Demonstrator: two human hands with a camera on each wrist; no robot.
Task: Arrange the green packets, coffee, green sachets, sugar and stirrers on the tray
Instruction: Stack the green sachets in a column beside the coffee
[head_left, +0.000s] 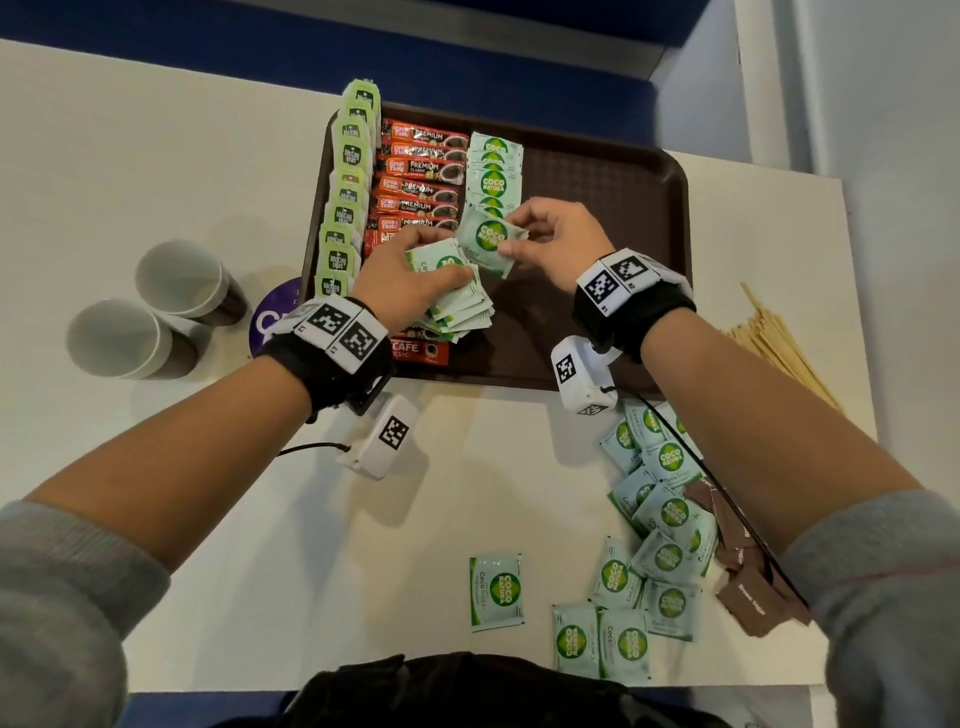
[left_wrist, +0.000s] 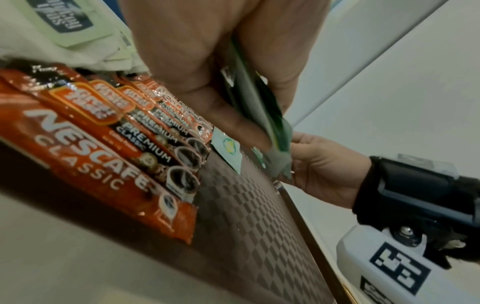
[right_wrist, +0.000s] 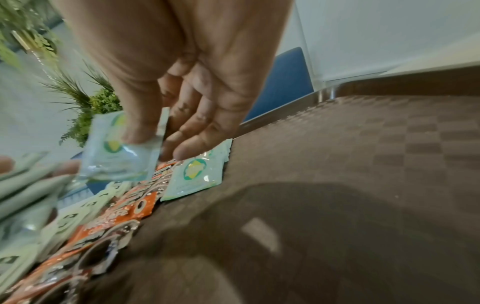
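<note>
A white table (head_left: 156, 156) backed by a blue wall band fills the head view, with a brown tray (head_left: 623, 218) at upper centre. On the tray, a column of green tea packets (head_left: 347, 192) runs down its left edge, red coffee sticks (head_left: 421, 176) lie beside it, and a third column of Coco Natura sachets (head_left: 493, 171) is under way. The left hand (head_left: 410, 280) grips a fanned stack of sachets (head_left: 457, 301) just above the tray, thumb curled over the top; the right hand (head_left: 556, 239) pinches a single sachet (head_left: 488, 239) between thumb and forefinger near the column's lower end. More sachets (head_left: 654, 545) lie loose at lower right with brown sugar packets (head_left: 748, 571), and wooden stirrers (head_left: 779, 343) rest at right, off the tray. Two paper cups (head_left: 156, 306) stand at left. Placing this one well likely means overlapping it evenly on the sachet above, logo up, edges parallel to the coffee sticks, while the left hand keeps its stack clear of the row.
</note>
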